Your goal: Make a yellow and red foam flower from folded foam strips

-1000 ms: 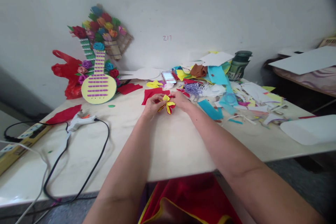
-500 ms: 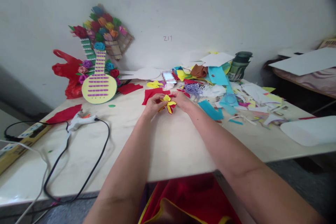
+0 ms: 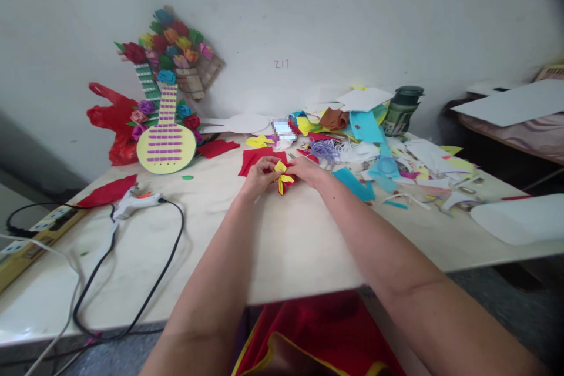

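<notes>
Between my hands, above the middle of the table, is a small yellow and red paper flower [image 3: 282, 178] with several narrow petals. My left hand [image 3: 261, 176] pinches it from the left, thumb and fingers closed on its edge. From the right, my right hand [image 3: 306, 170] has its fingers closed on the flower's red part; the exact grip is partly hidden. Just behind the hands lies a red crepe paper piece [image 3: 251, 161]. Yellow paper scraps [image 3: 258, 141] rest farther back.
A hot glue gun [image 3: 136, 202] with a black cord lies left, near a power strip [image 3: 39, 232]. A paper lute [image 3: 166, 150] with flowers leans at the wall. Paper scraps [image 3: 365, 129], purple string [image 3: 325, 150] and a green bottle [image 3: 403, 110] crowd the right. White card [image 3: 524, 220] lies at the right edge.
The flower has turned slightly between my fingers, its lower yellow petal now pointing more straight down. My left fingers have shifted a little closer over its left side.
</notes>
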A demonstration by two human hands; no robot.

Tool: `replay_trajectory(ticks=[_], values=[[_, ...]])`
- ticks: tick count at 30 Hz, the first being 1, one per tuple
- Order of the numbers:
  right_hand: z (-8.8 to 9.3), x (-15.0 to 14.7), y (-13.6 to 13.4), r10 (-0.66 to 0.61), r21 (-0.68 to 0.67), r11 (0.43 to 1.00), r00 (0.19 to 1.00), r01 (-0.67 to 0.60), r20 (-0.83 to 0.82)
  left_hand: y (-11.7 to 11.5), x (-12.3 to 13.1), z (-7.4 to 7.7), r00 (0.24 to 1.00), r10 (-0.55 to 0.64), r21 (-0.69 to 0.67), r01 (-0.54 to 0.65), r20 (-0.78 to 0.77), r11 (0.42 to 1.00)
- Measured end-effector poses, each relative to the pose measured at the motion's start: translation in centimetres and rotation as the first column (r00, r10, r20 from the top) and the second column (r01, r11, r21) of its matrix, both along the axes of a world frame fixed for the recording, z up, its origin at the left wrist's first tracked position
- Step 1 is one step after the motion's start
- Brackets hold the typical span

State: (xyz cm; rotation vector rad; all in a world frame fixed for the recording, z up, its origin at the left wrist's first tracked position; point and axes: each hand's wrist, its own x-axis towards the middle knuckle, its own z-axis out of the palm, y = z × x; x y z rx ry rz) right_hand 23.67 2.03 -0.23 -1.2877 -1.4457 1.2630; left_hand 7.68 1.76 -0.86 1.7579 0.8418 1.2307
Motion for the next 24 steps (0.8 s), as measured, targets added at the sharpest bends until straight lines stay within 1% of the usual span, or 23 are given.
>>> replay_trajectory(ticks=[5, 8, 13, 16, 18, 20, 22, 24], values=[[0.3, -0.1, -0.2, 0.027, 0.114, 0.993, 0.998, -0.033, 0.056, -0.5, 0.0, 0.5, 0.999, -0.028, -0.043, 0.029, 0.027, 0.999], [0.5, -0.2, -0.1, 0.008, 0.194, 0.98, 0.987, -0.04, 0.163, -0.7, 0.0, 0.6, 0.998, -0.04, -0.043, 0.042, 0.042, 0.998], [0.7, -0.4, 0.2, -0.045, 0.332, 0.938, 0.919, -0.096, 0.392, -0.5, -0.1, 0.4, 0.999, -0.032, -0.016, 0.032, 0.021, 0.999], [0.8, -0.6, 0.2, -0.105, 0.412, 0.904, 0.875, -0.113, 0.472, -0.2, -0.1, 0.2, 1.0, -0.02, -0.001, 0.02, 0.012, 1.0], [0.7, -0.7, 0.2, -0.145, 0.433, 0.897, 0.869, -0.086, 0.474, 0.0, -0.1, 0.0, 1.0, 0.003, -0.004, -0.003, 0.014, 1.0], [0.6, -0.7, 0.2, -0.159, 0.415, 0.909, 0.889, -0.038, 0.43, 0.2, 0.0, -0.2, 0.999, 0.034, -0.026, -0.033, 0.031, 0.999], [0.4, -0.7, 0.2, -0.143, 0.347, 0.938, 0.932, 0.02, 0.332, 0.3, 0.1, -0.3, 0.994, 0.068, -0.089, -0.06, 0.086, 0.994], [0.2, -0.7, 0.2, -0.117, 0.243, 0.968, 0.975, 0.07, 0.188, 0.4, 0.1, -0.3, 0.975, 0.13, -0.179, -0.098, 0.179, 0.979]])
